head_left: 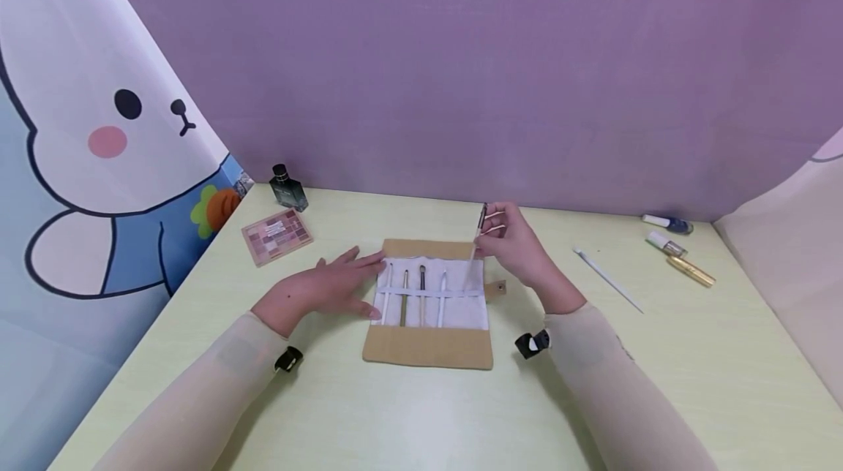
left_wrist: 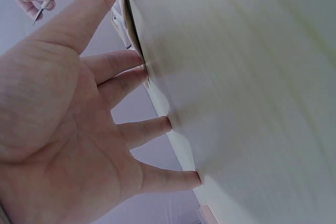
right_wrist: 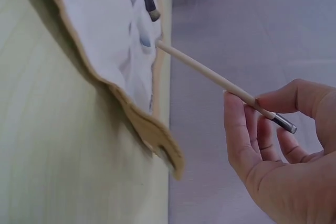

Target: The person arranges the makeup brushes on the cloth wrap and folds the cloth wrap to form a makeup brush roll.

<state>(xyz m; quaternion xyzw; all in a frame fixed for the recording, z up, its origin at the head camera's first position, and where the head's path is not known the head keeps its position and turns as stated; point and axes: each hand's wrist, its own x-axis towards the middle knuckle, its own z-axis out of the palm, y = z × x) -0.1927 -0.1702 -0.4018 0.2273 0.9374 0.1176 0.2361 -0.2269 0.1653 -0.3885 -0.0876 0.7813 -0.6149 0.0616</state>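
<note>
Fingers and thumb of the right hand [head_left: 516,248] pinch a slim brush [right_wrist: 205,72] near its dark, metal-banded end, above the right part of the tan brush roll [head_left: 428,348]. The brush's long axis is steeply tilted: the dark end points up and slightly right, the pale handle end down toward the roll's white lining. Whether that lower end touches the lining I cannot tell, since it fades into the white; the tip beyond the metal band is too small to make out. Fingers of the left hand [head_left: 329,287] are spread, thumb and forefinger at the roll's left edge; the hand covers part of that edge, and its thumb tip is cut off in the left wrist view.

The roll's near flap is bare. Beyond it, under a band across the lining, four slender tools stand side by side, all pointing away from the person: a white stick [head_left: 387,295], a green-handled tool [head_left: 404,304], a dark-headed brush [head_left: 422,303] and another white tool [head_left: 442,304]. A strap [head_left: 495,289] sticks out from the roll's right side.

Well right of the roll, a loose white stick [head_left: 609,279] lies slantwise. Left of the roll and beyond is a palette [head_left: 279,238], then a dark bottle [head_left: 288,191].
</note>
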